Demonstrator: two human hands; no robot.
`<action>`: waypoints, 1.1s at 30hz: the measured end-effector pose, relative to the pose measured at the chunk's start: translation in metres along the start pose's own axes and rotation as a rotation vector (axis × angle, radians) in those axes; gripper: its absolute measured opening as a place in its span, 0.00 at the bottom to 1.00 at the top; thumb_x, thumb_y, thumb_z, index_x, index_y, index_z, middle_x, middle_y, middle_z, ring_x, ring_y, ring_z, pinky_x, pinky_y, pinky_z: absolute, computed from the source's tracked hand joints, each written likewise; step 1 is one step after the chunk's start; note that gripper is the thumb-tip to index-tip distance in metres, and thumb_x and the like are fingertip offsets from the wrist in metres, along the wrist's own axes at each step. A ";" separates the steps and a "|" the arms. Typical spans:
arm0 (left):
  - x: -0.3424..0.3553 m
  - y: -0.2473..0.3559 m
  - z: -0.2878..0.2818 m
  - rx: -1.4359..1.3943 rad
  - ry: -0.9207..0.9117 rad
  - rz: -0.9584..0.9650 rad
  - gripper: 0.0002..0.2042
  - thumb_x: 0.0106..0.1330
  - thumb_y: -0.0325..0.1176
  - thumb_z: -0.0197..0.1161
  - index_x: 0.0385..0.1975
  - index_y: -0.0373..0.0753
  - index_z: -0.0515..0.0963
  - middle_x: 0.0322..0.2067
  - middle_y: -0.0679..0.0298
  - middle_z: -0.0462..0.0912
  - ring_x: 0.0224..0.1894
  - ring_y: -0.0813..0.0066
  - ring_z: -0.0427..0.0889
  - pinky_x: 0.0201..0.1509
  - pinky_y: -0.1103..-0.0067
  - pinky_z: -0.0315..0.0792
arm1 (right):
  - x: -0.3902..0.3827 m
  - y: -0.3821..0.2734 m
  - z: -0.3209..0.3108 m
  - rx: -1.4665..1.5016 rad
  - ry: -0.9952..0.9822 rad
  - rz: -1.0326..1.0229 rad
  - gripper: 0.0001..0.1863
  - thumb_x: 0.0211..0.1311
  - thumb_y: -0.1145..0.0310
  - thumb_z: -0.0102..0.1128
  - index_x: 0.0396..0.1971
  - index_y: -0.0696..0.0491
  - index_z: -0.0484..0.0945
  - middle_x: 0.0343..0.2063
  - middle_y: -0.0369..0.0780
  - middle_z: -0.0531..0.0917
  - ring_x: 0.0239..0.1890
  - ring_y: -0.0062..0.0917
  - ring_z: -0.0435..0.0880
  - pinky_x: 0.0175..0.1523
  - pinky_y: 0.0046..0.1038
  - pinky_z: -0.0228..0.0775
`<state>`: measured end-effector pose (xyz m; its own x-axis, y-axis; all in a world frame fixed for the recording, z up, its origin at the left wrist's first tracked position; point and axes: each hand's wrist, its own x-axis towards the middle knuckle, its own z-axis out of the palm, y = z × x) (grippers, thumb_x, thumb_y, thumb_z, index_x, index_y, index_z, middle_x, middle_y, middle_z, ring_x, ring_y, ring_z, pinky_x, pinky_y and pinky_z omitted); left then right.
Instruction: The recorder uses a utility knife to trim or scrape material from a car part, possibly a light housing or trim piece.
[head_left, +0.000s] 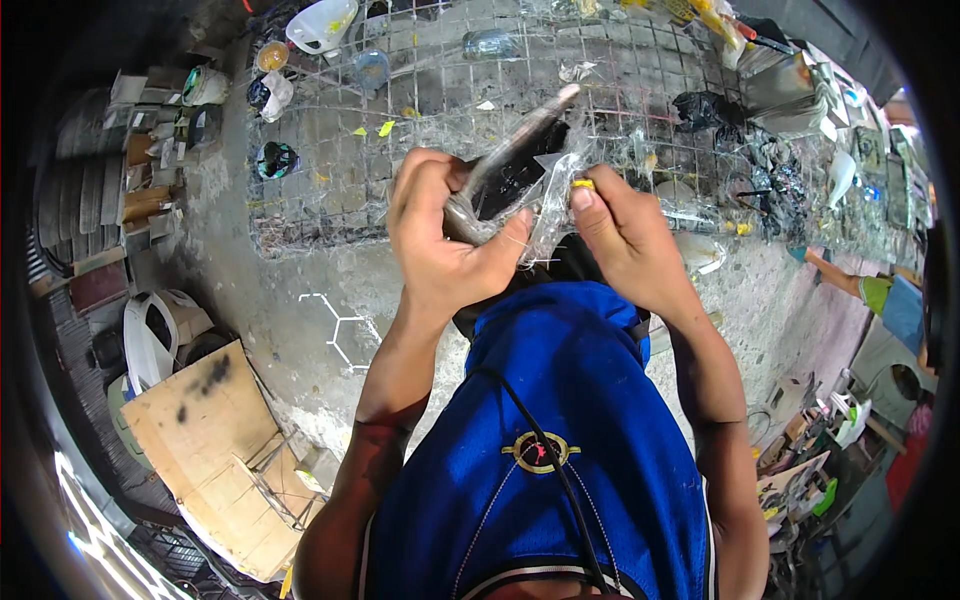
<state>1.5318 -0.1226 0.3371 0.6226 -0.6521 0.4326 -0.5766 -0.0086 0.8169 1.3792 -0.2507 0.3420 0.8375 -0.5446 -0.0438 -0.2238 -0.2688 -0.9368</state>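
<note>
Your left hand (pixel 437 235) grips a dark, glossy piece (pixel 512 172) with a pale grey rim: thumb on the near side, fingers curled round the far side, their tips hidden behind it. The piece stands tilted, its upper end rising above and right of those fingers. What it is, cannot tell.

Your right hand (pixel 635 235) has thumb and forefinger pinched together on a small yellow piece (pixel 583 184); only its end shows, so its full shape is unclear. Its other fingers are mostly hidden.

Between both sets of fingers hangs crumpled clear film (pixel 551 205); its transparency blurs where it ends, and whether it joins the dark piece is unclear. Beyond your fingertips, a wire grid (pixel 440 90) bears scraps; far right of them, another person's arm (pixel 840 276) shows, their body partly cut off.
</note>
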 end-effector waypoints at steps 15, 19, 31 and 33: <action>0.015 -0.014 0.016 0.207 0.108 0.127 0.18 0.42 0.26 0.74 0.30 0.33 0.70 0.30 0.57 0.71 0.31 0.62 0.73 0.36 0.73 0.69 | 0.047 0.026 0.036 0.436 0.372 0.204 0.19 0.66 0.59 0.58 0.44 0.60 0.72 0.27 0.37 0.76 0.27 0.19 0.76 0.32 0.24 0.68; 0.013 -0.014 0.010 0.118 0.127 -0.079 0.19 0.42 0.28 0.74 0.30 0.33 0.70 0.30 0.58 0.70 0.31 0.64 0.72 0.38 0.73 0.68 | 0.026 0.030 0.031 -0.068 0.368 -0.333 0.17 0.70 0.62 0.47 0.48 0.60 0.72 0.34 0.49 0.75 0.33 0.41 0.77 0.36 0.35 0.70; 0.012 -0.015 0.021 -0.150 -0.015 -0.267 0.19 0.40 0.27 0.71 0.31 0.33 0.71 0.29 0.58 0.75 0.32 0.64 0.73 0.40 0.72 0.68 | 0.049 0.060 0.014 -0.493 0.194 -0.385 0.14 0.65 0.57 0.52 0.36 0.55 0.69 0.26 0.43 0.76 0.24 0.42 0.78 0.26 0.39 0.70; 0.007 -0.023 0.022 -0.114 -0.013 -0.288 0.18 0.39 0.28 0.70 0.31 0.33 0.71 0.28 0.57 0.76 0.32 0.63 0.74 0.40 0.72 0.68 | 0.054 0.071 0.017 -0.516 0.189 -0.385 0.14 0.64 0.57 0.52 0.35 0.54 0.69 0.26 0.43 0.76 0.24 0.42 0.78 0.26 0.40 0.70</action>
<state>1.5379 -0.1430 0.3127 0.7443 -0.6450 0.1730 -0.3142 -0.1097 0.9430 1.4174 -0.2854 0.2675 0.8144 -0.4507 0.3655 -0.1756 -0.7918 -0.5850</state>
